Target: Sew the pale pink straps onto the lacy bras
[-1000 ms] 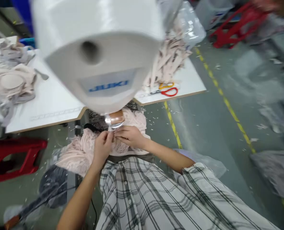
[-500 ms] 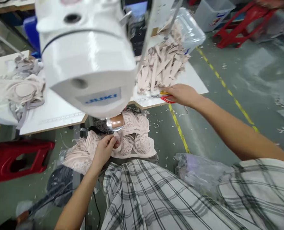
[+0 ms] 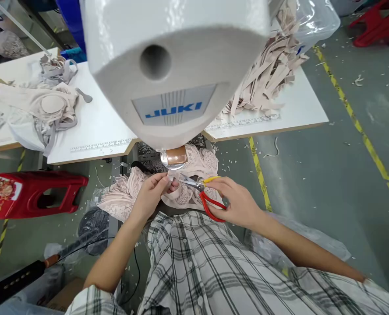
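My right hand (image 3: 235,202) holds a pair of scissors (image 3: 199,187) with one yellow and one red handle. Their blades point left and are spread a little, beside the fingers of my left hand. My left hand (image 3: 153,192) pinches the edge of a pale pink lace bra (image 3: 181,196) that hangs at the sewing machine's small cylinder bed (image 3: 175,157). More pink lace bra pieces (image 3: 120,197) are bunched to the left of my left hand. The white JUKI sewing machine head (image 3: 178,83) looms above and hides the needle area.
Beige fabric strips (image 3: 270,78) heap on the right table (image 3: 306,105), near a clear plastic bin (image 3: 317,22). Beige bras (image 3: 46,107) lie on the left table. A red stool (image 3: 37,194) stands at the left, and plastic bags (image 3: 299,240) lie on the floor.
My right hand has brought the scissors from the right table to the lace by my left hand. The camera view has shifted closer to the machine head.
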Demonstrator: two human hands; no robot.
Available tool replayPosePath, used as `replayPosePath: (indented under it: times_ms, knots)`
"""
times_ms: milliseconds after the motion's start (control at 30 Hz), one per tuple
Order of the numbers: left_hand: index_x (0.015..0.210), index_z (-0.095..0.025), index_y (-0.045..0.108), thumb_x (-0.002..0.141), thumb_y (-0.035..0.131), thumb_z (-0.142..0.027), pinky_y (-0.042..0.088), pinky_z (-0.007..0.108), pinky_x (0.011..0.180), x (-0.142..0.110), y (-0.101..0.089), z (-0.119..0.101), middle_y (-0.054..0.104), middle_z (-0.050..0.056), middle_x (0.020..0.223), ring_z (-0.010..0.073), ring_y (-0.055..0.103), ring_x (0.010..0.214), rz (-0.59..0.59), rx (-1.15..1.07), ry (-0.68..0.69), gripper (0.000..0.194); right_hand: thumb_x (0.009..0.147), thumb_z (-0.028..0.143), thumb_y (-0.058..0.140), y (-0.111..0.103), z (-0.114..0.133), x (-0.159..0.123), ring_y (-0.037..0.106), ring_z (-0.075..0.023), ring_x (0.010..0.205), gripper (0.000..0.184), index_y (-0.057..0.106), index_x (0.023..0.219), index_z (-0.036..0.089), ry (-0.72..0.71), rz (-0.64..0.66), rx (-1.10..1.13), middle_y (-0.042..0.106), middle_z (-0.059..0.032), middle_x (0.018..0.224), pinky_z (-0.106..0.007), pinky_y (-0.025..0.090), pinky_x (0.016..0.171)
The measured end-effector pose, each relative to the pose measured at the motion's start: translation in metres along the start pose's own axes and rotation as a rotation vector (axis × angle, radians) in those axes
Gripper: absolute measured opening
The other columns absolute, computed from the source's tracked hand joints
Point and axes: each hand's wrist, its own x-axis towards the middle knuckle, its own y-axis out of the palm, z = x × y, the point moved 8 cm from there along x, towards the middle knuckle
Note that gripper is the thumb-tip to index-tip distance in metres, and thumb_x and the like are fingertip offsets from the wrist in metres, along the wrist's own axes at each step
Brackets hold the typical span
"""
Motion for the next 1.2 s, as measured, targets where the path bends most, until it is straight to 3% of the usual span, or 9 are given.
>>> replayPosePath:
  times_ms: [167,333,467,600,700,833,1000,1200]
  knots:
    - [0.099,-0.017,0.069,0.090,0.060,-0.039,0.051,0.026,0.075,-0.007,0.005,-0.003,0.071,0.005,0.088,0.0142,0.062,0.078,-0.003,0.090,-0.005,0.026,0.080,0.033,0.068,0.017,0.013,0.021,0.067,-0.0262,0.106,0.045,0.058,0.123,0.023,-0.056,-0.026,0.014,0.067,-0.0102,0.119,-0.040,0.059,0.081]
    - [0.089,-0.018,0.065,0.089,0.053,-0.029,0.048,0.025,0.069,-0.008,0.001,-0.007,0.068,0.002,0.082,0.0141,0.058,0.073,-0.082,0.229,0.019,0.016,0.087,0.030,0.063,0.026,0.011,0.027,0.068,-0.0250,0.105,0.038,0.060,0.125,0.027,-0.052,0.051,0.096,0.068,-0.0081,0.121,-0.039,0.059,0.080]
    - [0.088,-0.021,0.061,0.094,0.049,-0.039,0.042,0.023,0.061,-0.009,-0.003,-0.010,0.060,-0.001,0.075,0.0124,0.052,0.067,-0.086,0.305,0.071,0.022,0.085,0.023,0.063,0.022,0.001,0.016,0.070,-0.0224,0.096,0.037,0.060,0.121,0.032,0.007,0.027,0.205,0.072,-0.0040,0.112,-0.037,0.059,0.077]
    - [0.080,-0.020,0.057,0.095,0.051,-0.047,0.040,0.021,0.058,-0.013,-0.005,-0.020,0.058,-0.001,0.072,0.0106,0.050,0.062,-0.099,0.333,0.121,0.032,0.077,0.027,0.069,0.018,0.001,0.006,0.067,-0.0262,0.102,0.046,0.056,0.121,0.030,-0.002,-0.069,0.278,0.068,-0.0073,0.115,-0.041,0.057,0.082]
    - [0.082,-0.020,0.060,0.094,0.054,-0.049,0.041,0.022,0.056,-0.015,-0.002,-0.024,0.062,0.000,0.073,0.0113,0.052,0.061,-0.094,0.376,0.119,0.032,0.076,0.029,0.070,0.026,0.005,0.007,0.065,-0.0263,0.102,0.049,0.054,0.122,0.029,-0.007,-0.037,0.305,0.066,-0.0084,0.115,-0.040,0.056,0.081]
    - [0.088,-0.020,0.065,0.093,0.055,-0.050,0.042,0.022,0.054,-0.014,-0.002,-0.025,0.066,0.002,0.076,0.0135,0.056,0.064,-0.088,0.429,0.117,0.032,0.076,0.029,0.071,0.035,0.009,0.017,0.065,-0.0222,0.088,0.048,0.055,0.121,0.028,0.005,-0.018,0.339,0.066,-0.0078,0.114,-0.036,0.055,0.070]
    - [0.091,-0.019,0.068,0.093,0.055,-0.047,0.043,0.022,0.054,-0.014,-0.012,-0.026,0.067,0.003,0.077,0.0142,0.058,0.064,-0.121,0.445,0.115,0.030,0.079,0.025,0.070,0.042,0.009,0.028,0.066,-0.0247,0.104,0.044,0.059,0.122,0.029,0.007,-0.015,0.406,0.068,-0.0069,0.118,-0.042,0.056,0.085]
    - [0.086,-0.019,0.067,0.093,0.054,-0.043,0.044,0.023,0.057,-0.013,-0.017,-0.028,0.067,0.003,0.076,0.0137,0.057,0.065,-0.154,0.472,0.129,0.028,0.082,0.025,0.071,0.042,0.002,0.027,0.068,-0.0231,0.105,0.042,0.063,0.122,0.031,0.082,0.029,0.417,0.069,-0.0048,0.119,-0.040,0.058,0.087]
